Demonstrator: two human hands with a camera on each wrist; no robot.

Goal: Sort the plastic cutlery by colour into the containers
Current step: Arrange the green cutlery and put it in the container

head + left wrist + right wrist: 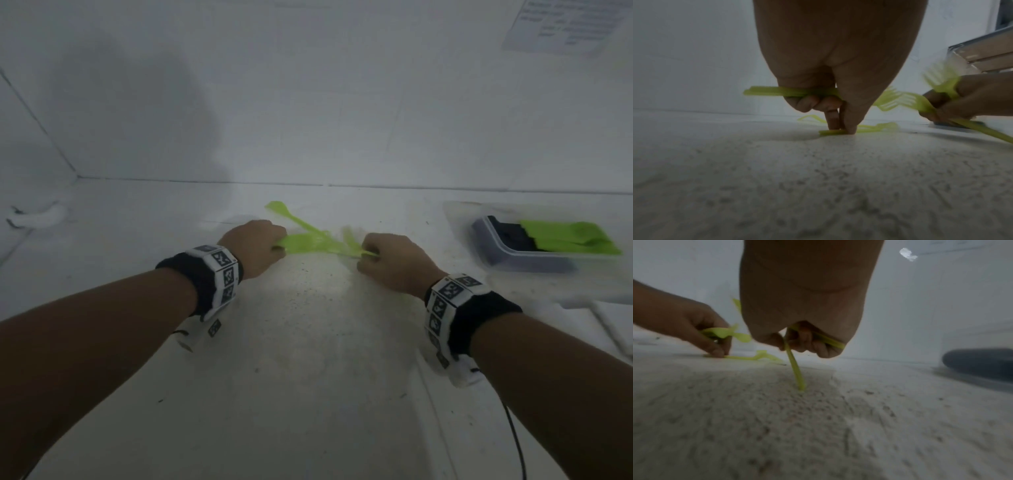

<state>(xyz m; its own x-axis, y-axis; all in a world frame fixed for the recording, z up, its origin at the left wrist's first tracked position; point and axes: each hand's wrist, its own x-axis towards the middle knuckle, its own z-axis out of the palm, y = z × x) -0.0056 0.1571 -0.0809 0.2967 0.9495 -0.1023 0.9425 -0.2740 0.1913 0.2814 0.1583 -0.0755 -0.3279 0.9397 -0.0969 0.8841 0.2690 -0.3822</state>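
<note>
The white speckled tabletop (308, 342) carries everything; at its right edge a clear plastic container (534, 255) already holds green cutlery laid over black pieces. Near the middle, a loose cluster of green plastic cutlery (315, 240) lies between the two hands, with one piece (277, 209) angled away toward the far wall.

The left hand (255, 246) has its upper fingers curled round a bundle of green handles (777, 92), while one lower fingertip (831, 123) presses another piece (865, 129) flat on the table. The right hand (390, 262) is clamped on several green forks (898, 99), and one handle (795, 369) droops from it until its tip touches the surface.

The step in hand looks like gathering the last green pieces. To do it well, the pinned piece probably needs tipping up by its end rather than scraping, since it lies flat. The drooping handle should be drawn back into the fist before any lift, or it may slip out. The pieces cross one another, so lifting each hand slowly should keep tines from snagging. The far piece still needs collecting before the carry to the container.
</note>
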